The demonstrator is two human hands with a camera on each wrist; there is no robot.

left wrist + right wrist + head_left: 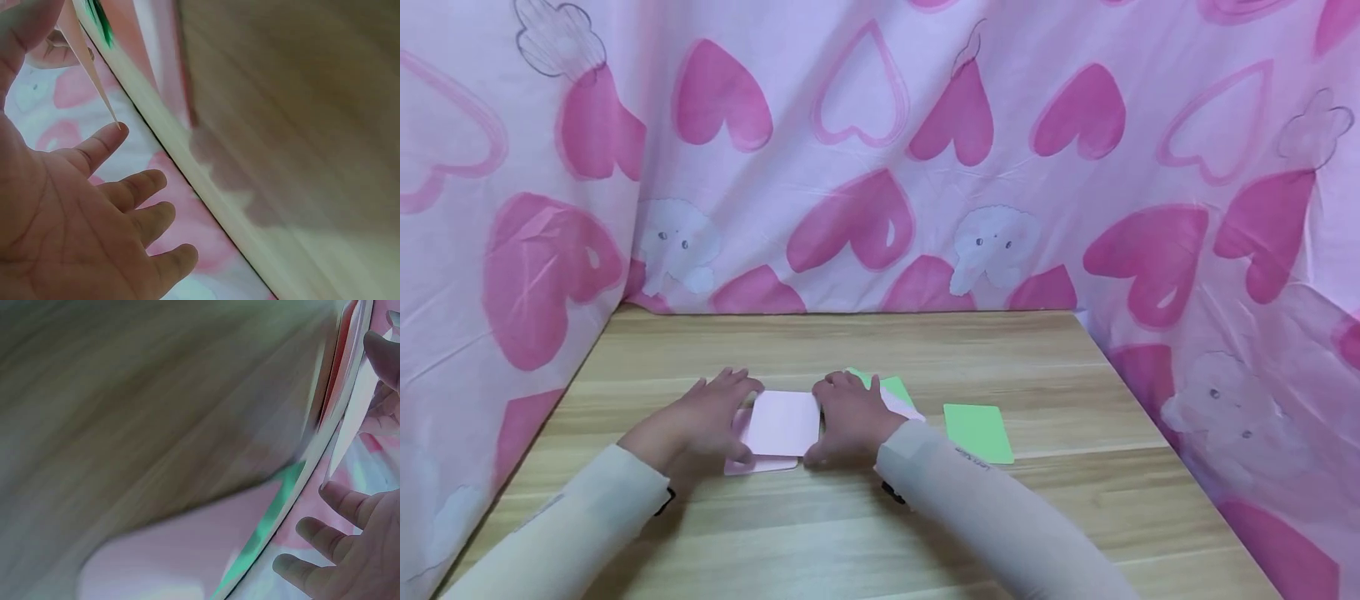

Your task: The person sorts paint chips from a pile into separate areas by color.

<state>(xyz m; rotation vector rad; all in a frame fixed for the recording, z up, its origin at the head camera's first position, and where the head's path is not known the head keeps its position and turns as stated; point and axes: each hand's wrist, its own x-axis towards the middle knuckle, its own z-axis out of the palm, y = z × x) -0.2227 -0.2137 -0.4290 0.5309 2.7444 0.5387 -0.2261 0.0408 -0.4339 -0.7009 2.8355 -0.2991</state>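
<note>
A pale pink square card (pixel 786 423) is held up between the two hands, over another pink card (pixel 763 465) that shows at its left and lower edges. My left hand (pixel 711 421) grips its left side, thumb and index finger at the corners. On the right side, my right hand (pixel 856 418) holds it the same way. Both wrist views show the raised card (pixel 92 74) almost edge-on, the remaining fingers spread away from it. Beyond the right hand lie green card parts (pixel 897 389) and a pink card (pixel 902 406), partly hidden by that hand.
A single green card (pixel 979 434) lies on the wooden table (pixel 1075 517) to the right of the right forearm. Pink cloth (pixel 850 192) with hearts hangs along the back and both sides of the table.
</note>
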